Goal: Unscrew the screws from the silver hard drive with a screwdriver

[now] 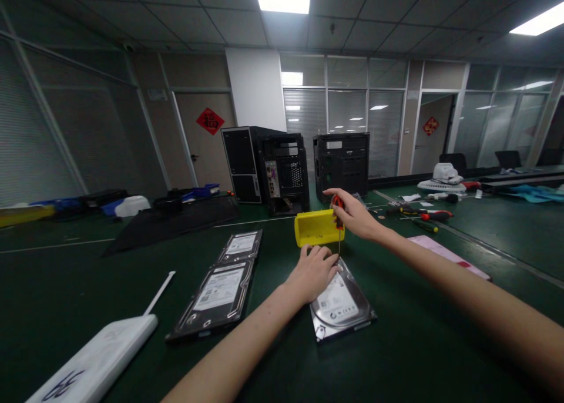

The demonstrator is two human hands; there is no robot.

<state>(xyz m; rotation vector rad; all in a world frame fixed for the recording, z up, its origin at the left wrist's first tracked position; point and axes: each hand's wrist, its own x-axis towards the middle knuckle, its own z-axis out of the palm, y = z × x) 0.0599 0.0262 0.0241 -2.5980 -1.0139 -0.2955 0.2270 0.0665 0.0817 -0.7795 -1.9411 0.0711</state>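
Grips the screwdriver [339, 220] by its red-and-black handle in the right hand [352, 215], with shaft pointing down. Rests the left hand [314, 274] on the drive [341, 306], with fingers bent; cannot tell whether open or closed on anything, with palm and fingertips hidden. Cannot make out the screwdriver's tip, lost beside the left hand at the drive's far end. Has the drive flat on the bench [132, 279], directly under the left hand, with far left part covered and near end in sight. Has a yellow tray [317, 222] just beyond, toward the bench's far edge, holding specks too small to name. Farther left, has two more drives [218, 288] end to end, then a white device [99, 356], cut off at lower left. Near the far edge, has black cases [341, 162], partly overlapping.
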